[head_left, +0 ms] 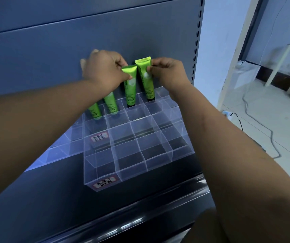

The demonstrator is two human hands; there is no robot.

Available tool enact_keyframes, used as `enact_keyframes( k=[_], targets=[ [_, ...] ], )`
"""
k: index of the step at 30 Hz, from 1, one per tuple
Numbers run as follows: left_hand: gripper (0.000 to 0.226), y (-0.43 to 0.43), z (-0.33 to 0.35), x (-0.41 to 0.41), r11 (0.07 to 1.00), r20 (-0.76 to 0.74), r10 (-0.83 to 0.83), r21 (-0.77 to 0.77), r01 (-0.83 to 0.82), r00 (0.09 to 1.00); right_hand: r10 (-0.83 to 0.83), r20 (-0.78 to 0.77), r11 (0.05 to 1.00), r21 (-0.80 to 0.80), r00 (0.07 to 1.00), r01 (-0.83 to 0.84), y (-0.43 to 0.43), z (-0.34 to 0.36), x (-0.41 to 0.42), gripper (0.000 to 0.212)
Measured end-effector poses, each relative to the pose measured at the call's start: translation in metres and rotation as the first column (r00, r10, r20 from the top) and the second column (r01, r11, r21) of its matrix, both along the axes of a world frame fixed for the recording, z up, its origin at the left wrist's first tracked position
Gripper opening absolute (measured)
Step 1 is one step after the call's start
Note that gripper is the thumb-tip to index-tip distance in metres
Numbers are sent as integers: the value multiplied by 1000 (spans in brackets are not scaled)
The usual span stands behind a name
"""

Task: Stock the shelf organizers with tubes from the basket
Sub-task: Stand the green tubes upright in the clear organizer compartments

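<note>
A clear stepped acrylic organizer (133, 151) sits on the dark shelf (53, 199). Its back row holds green tubes standing cap down. My left hand (103, 69) pinches the crimped top of one green tube (131, 88) in the third cell. My right hand (167, 72) pinches the upper part of the taller-standing green tube (146, 81) in the cell to its right. Two more green tubes (110, 103) (95, 111) stand to the left, partly hidden behind my left forearm. The basket is out of view.
A second clear organizer (56, 148) lies to the left, under my left arm. The grey shelf back panel (88, 32) rises right behind the tubes, with a slotted upright (197, 37) on the right. Beyond it are tiled floor and a loose cable (256, 116).
</note>
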State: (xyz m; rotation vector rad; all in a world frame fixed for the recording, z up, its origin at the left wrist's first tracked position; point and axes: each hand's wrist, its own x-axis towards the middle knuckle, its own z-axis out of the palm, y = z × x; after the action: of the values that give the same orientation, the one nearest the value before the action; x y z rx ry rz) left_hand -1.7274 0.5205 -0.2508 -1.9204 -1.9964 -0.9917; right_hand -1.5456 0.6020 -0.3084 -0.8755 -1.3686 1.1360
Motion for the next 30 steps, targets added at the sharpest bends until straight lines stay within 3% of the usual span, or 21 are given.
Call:
enact_keyframes(
  k=[12, 20, 25, 30],
  targets=[
    [28, -1, -6, 4, 994, -25, 79, -75, -81, 997, 31, 71, 998, -48, 997, -28, 0, -12, -4, 15],
    [27, -2, -3, 10, 981, -67, 135, -135, -143, 989, 28, 59, 998, -57, 998, -24, -5, -12, 0, 28],
    [24, -2, -4, 8, 976, -88, 152, -142, -164, 984, 28, 70, 998, -65, 997, -23, -4, -13, -1, 12],
    [14, -4, -6, 5, 983, -112, 144, -102, -156, 983, 4, 56, 996, -94, 998, 1, -5, -13, -1, 13]
  ],
)
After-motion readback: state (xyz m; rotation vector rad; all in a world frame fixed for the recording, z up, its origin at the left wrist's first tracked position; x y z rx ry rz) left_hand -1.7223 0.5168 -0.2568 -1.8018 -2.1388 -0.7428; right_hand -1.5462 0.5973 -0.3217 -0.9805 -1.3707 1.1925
